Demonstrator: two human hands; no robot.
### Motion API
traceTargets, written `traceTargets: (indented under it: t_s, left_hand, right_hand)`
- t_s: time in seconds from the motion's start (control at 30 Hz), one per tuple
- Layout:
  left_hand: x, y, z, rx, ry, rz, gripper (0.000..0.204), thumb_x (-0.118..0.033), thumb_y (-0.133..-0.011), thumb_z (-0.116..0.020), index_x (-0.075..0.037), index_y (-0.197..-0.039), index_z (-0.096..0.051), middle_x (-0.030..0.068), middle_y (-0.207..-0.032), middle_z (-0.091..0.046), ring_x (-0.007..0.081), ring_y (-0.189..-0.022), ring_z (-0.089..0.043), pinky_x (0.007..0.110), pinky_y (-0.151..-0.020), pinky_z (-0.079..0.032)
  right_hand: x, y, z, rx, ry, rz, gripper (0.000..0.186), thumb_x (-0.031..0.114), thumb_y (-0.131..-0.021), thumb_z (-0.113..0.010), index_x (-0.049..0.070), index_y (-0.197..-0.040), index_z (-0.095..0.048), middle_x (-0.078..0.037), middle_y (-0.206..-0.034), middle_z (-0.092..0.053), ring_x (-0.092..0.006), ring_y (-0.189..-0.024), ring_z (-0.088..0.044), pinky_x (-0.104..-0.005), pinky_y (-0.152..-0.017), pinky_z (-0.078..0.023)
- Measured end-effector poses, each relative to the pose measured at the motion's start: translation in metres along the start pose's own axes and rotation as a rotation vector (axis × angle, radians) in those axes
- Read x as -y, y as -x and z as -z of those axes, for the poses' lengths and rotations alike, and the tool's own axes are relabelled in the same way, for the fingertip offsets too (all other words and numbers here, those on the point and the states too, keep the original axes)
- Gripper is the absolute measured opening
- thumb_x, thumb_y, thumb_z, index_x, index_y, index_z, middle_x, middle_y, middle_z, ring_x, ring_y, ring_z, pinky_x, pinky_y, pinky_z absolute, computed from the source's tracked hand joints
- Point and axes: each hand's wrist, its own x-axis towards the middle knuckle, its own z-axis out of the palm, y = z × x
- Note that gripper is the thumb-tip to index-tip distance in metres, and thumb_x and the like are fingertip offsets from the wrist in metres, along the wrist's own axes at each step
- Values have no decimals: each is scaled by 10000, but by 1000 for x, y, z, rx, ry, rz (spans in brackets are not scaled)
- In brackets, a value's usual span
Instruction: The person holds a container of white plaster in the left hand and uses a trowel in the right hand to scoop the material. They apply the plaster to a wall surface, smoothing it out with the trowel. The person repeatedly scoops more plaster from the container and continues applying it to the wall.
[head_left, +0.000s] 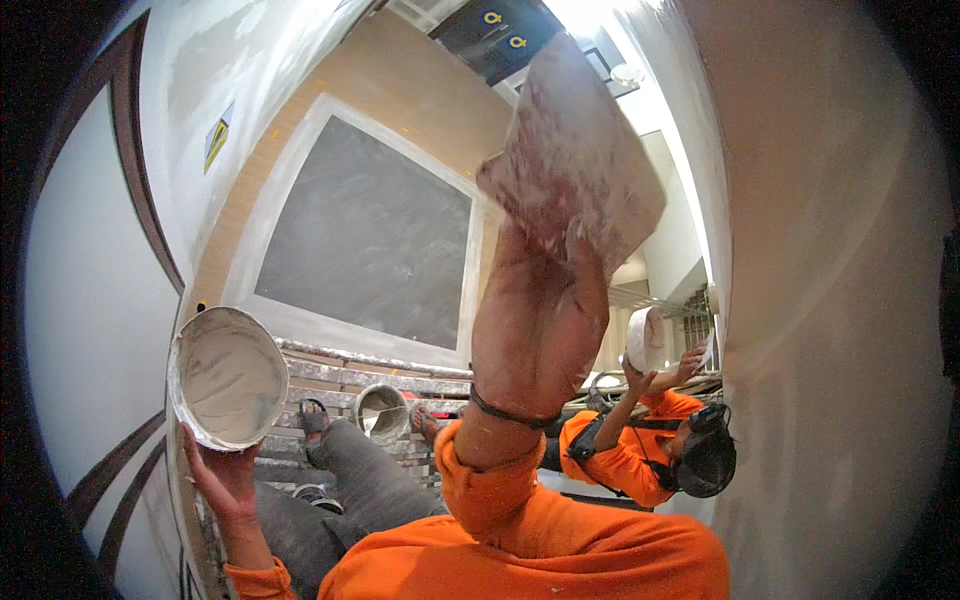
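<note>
My left hand [224, 484] is closed under a round white bowl [178, 388] at the far left, near the wall. Whitish filler [230, 370] coats the inside of the bowl, which is tilted toward me. Raised in the middle, my right hand [548, 310] grips a broad, flat plastering blade [590, 150]. Pale smears cover the blade's reddish-brown face, and motion blurs its edges. Part of my right hand's grip is hidden behind the blade's lower end.
I am on a slatted, splattered platform [345, 378] with a bucket [382, 412] on it. To the right, a co-worker in orange [625, 455] holds up another white bowl [646, 340]. Walls close in on the left [100, 270] and right [830, 300]. A grey panel [370, 230] lies below.
</note>
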Motion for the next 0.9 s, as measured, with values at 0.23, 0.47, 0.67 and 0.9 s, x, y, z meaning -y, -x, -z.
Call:
traceTargets:
  t_s: [0.23,0.47,0.67,0.9]
  left_hand:
    - [20,6,-34,-69,-47,83,571,-426,-977,-483,-100,-1434,-378,170,-1420,-448,364,-1219,-518,547,-914,-518]
    - [10,2,-23,-145,-76,-28,605,-459,-952,-512,-112,-1432,-388,159,-1421,-452,358,-1220,-516,541,-958,-489]
    - [12,-10,0,-218,-8,13,629,-463,-947,-524,-115,-1445,-361,147,-1419,-452,310,-1221,-525,471,-899,-537]
    - [8,-12,18,-221,-92,12,622,-462,-953,-514,-110,-1443,-361,152,-1410,-457,300,-1202,-544,472,-861,-567]
  right_hand:
    - [16,-16,-87,179,70,46,476,23,-978,-412,-45,-1433,-293,-267,-1470,-328,-360,-1371,-342,-462,-1193,-241]
    - [16,33,-20,138,-6,-61,513,33,-953,-451,15,-1445,-304,-207,-1476,-356,-317,-1347,-391,-471,-1134,-340]
    - [19,-48,25,131,4,-523,342,99,-963,-440,31,-1291,-507,-144,-1286,-582,-242,-1137,-603,-409,-940,-534]
    - [-7,-111,-10,140,-336,-737,265,91,-948,-443,-1,-1156,-580,-152,-1153,-634,-206,-1079,-612,-362,-938,-517]
